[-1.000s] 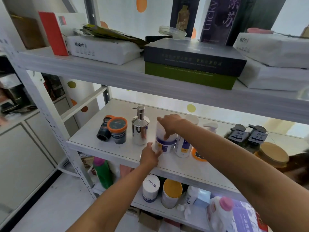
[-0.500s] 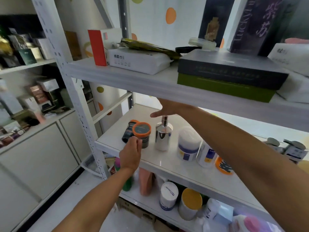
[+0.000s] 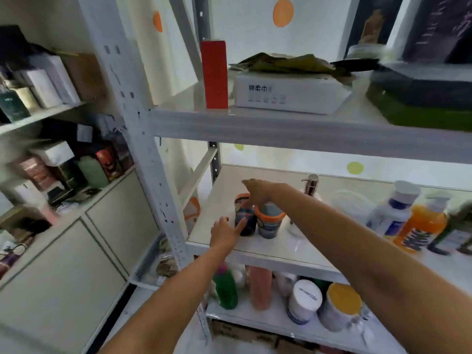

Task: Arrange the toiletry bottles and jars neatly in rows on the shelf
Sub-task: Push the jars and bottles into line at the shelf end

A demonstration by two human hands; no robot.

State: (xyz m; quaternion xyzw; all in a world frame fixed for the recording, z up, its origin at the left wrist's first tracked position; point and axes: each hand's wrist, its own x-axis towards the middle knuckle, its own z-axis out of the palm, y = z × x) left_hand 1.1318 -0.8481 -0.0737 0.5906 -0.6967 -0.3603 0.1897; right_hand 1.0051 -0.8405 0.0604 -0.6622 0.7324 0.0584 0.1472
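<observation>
On the middle shelf (image 3: pixel 268 247) stand two dark jars with orange lids: the left jar (image 3: pixel 244 221) and the right jar (image 3: pixel 269 222), side by side near the shelf's left front. My left hand (image 3: pixel 226 231) reaches in with fingers extended, its fingertips touching the left jar's side. My right hand (image 3: pixel 258 191) hovers over the tops of both jars, fingers stretched leftward; contact is unclear. Behind my right arm rises a chrome pump bottle (image 3: pixel 310 183). Farther right are a blurred white jar (image 3: pixel 350 203), a white bottle with a blue label (image 3: pixel 394 213) and an orange bottle (image 3: pixel 421 227).
A white upright post (image 3: pixel 153 180) stands just left of the shelf. The upper shelf holds a red box (image 3: pixel 214 74) and a white tissue pack (image 3: pixel 288 94). The lower shelf carries a green bottle (image 3: pixel 226 288), a pink bottle (image 3: pixel 260 287) and two tubs (image 3: pixel 304 304).
The view swung left and closer. My right hand left the white jar and moved left over the two orange-lidded jars; my left hand rose to touch the left jar.
</observation>
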